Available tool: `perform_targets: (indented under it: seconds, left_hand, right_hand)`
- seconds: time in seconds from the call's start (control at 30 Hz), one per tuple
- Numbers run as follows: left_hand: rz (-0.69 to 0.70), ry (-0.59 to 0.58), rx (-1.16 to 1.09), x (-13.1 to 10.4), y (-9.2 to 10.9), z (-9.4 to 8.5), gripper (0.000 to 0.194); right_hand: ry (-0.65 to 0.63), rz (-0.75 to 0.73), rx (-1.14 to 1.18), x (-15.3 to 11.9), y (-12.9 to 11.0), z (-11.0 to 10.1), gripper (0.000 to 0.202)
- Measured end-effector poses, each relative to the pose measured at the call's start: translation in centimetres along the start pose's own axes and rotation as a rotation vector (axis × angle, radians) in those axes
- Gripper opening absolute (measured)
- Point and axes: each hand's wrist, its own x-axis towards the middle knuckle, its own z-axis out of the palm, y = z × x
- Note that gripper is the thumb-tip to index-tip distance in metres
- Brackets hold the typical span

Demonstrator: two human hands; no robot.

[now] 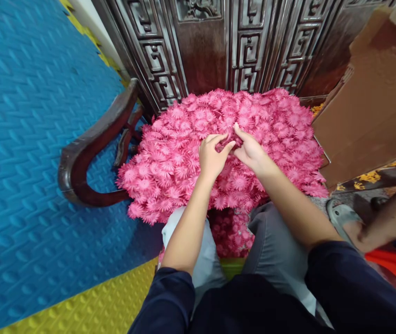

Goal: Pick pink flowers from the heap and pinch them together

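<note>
A broad heap of pink artificial flowers [170, 153] lies in front of me, over the seat of a dark wooden chair. Above its middle, my left hand [212, 157] has its thumb and forefinger curved together around a darker pink flower piece [232, 137]. From the other side, my right hand [250, 149] closes on the same piece, thumb uppermost. The fingers partly cover this piece, so its exact shape is hard to make out. More pink flowers [231, 227] show lower down, between my knees.
The chair's curved wooden armrest [76, 171] stands at left, and its carved back [203, 55] rises behind the heap. A brown cardboard sheet [368, 102] leans at right, with orange flowers [370, 176] near it. Another person's foot [354, 229] is close by on the right. Blue matting [27, 139] covers the left side.
</note>
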Motion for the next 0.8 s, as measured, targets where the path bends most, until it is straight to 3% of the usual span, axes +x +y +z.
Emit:
perform_targets:
  seconds: [0.13, 0.23, 0.33, 0.5, 0.8]
  left_hand:
    - [0.053, -0.059, -0.060, 0.0, -0.2, 0.0, 0.019]
    - [0.000, 0.036, -0.110, 0.0, 0.0, -0.1, 0.016]
    - [-0.015, 0.142, -0.010, 0.0, 0.3, -0.4, 0.014]
    - [0.045, 0.149, 0.140, 0.0, 0.6, -0.5, 0.014]
    - [0.114, 0.233, 0.216, 0.1, 0.2, -0.3, 0.005]
  right_hand:
    - [0.024, 0.000, 0.042, 0.2, -0.1, -0.3, 0.020]
    - [0.006, 0.042, 0.072, 0.0, -0.4, -0.2, 0.014]
    - [-0.033, 0.061, 0.074, -0.5, -0.6, 0.2, 0.010]
    - [-0.042, 0.067, 0.084, -0.7, -0.6, 0.5, 0.006]
    - [-0.074, 0.090, 0.086, -0.7, -0.6, 1.1, 0.018]
